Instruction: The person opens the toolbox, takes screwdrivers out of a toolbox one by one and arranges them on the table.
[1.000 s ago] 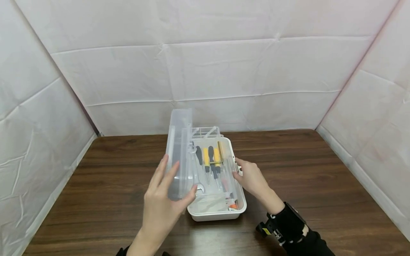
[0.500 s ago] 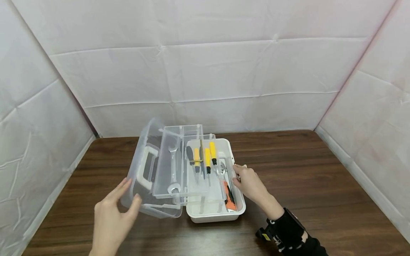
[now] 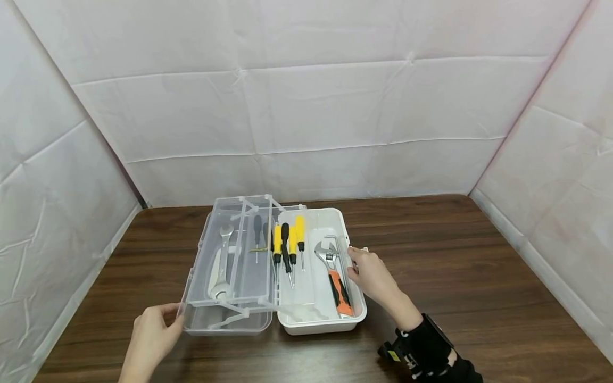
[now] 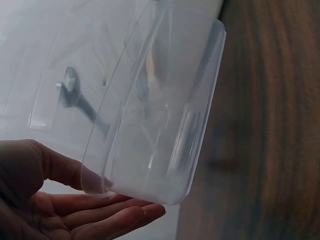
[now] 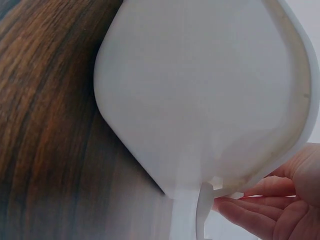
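A white toolbox stands unfolded on the table, its clear lid swung over to the left. My left hand pinches the lid's near left edge, thumb above and fingers beneath in the left wrist view. With its fingertips my right hand holds the box's right rim beside the latch. A clear tray spans lid and box; in it lie a combination wrench and several screwdrivers, among them a yellow one. Down in the box lies an orange-handled adjustable wrench.
The wooden table carries the box near its middle. White sheet walls enclose the back and both sides. A black wrist camera mount sits on the right forearm.
My left hand has moved left and down with the lid, which now lies beside the box. The tray has shifted left, uncovering the adjustable wrench. My right hand has stayed at the rim.
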`<state>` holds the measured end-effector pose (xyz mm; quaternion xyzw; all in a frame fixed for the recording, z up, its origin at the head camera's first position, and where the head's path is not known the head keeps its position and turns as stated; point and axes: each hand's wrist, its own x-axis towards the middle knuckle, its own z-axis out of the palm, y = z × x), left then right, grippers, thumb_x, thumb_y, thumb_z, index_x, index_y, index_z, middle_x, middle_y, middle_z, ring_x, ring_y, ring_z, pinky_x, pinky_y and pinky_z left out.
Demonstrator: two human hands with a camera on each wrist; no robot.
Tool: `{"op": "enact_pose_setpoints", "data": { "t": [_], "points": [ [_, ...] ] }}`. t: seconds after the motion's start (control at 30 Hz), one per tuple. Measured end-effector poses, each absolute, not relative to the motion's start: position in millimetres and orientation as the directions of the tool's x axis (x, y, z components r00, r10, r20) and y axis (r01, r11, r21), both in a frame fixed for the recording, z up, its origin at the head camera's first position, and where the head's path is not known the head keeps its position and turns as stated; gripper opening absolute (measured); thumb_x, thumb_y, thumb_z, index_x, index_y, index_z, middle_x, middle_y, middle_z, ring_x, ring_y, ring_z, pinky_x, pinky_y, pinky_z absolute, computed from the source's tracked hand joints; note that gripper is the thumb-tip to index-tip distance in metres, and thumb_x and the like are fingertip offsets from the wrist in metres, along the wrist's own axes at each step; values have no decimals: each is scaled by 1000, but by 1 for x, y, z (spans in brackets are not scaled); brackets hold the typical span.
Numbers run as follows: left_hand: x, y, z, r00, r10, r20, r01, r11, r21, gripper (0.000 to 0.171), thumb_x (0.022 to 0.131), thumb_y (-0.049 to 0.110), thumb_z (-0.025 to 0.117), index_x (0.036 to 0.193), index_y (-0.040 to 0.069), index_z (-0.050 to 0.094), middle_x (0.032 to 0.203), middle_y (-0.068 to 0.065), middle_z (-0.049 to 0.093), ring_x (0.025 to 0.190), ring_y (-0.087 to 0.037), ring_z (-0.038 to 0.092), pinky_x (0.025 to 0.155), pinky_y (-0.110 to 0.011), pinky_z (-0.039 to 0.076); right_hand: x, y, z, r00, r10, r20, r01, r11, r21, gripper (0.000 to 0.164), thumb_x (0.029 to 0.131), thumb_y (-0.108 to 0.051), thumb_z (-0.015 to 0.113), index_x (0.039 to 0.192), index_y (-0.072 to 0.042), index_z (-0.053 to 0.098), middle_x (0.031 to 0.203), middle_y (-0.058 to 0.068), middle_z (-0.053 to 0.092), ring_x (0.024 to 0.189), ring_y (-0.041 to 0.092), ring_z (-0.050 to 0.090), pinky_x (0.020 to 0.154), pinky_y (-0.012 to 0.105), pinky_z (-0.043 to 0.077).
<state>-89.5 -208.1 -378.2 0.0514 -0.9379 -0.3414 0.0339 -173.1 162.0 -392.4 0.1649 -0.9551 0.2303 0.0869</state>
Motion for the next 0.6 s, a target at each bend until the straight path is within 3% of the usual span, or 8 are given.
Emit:
{"op": "enact_pose_setpoints", "data": {
  "t": [0.3,0.53,0.6],
  "points": [
    [-94,-213,-397,-994,-106,-35,-104,768,632,28,79,9,56,92,-15,62,76,-19,64,77,-35,61,64,-43,47,-172,160,-392,-936,-265,232,-342,845,-411,37,77,2,60,113,11,54,112,28,53,62,14,56,48,25,42],
    [-96,-210,-396,-994,-107,-17,-95,789,608,25,77,7,57,90,-12,63,74,-15,65,73,-30,61,63,-41,46,-173,161,-392,-932,-265,246,-346,851,-394,39,77,1,61,113,11,53,113,28,53,55,10,52,47,24,41],
    [-96,-210,-393,-995,-95,2,-76,807,586,26,78,7,55,93,-13,62,79,-20,64,75,-33,60,65,-44,45,-174,161,-392,-931,-269,247,-349,853,-388,39,77,0,61,113,12,53,113,28,53,57,11,54,48,24,42]
  ]
}}
